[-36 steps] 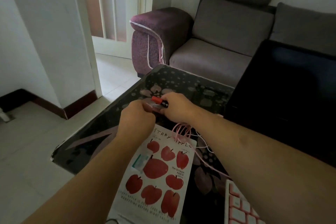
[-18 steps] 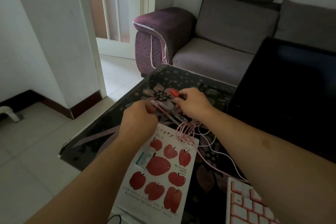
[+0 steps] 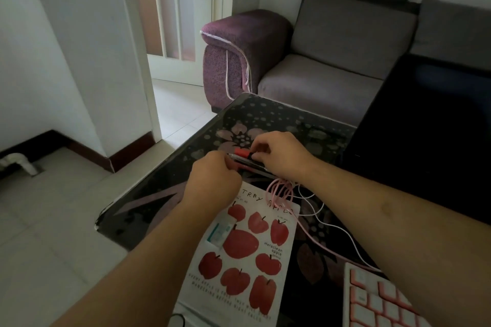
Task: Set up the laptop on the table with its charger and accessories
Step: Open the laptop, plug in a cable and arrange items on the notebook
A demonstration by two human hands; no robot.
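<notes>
Both hands meet over the dark floral glass table (image 3: 268,117). My right hand (image 3: 281,152) pinches a small red-and-black stick (image 3: 243,152) low over the glass. My left hand (image 3: 212,180) grips the near end of a few pens (image 3: 255,164) lying beside the stick. Under my right wrist sits a coiled pink cable (image 3: 281,191), and thin pink and white leads run from it toward the pink-and-white keyboard (image 3: 377,300) at the bottom right. The open laptop (image 3: 430,125), its screen dark, stands at the right.
A white mat printed with red apples (image 3: 249,255) lies below my left hand, with a small pale packet (image 3: 220,231) on it. Behind the table is a grey sofa with a purple armrest (image 3: 244,42). At the left are tiled floor and a doorway.
The red-and-black stick has come down from above the table to the glass beside the pens. Both hands lowered with it, and the view shifted slightly.
</notes>
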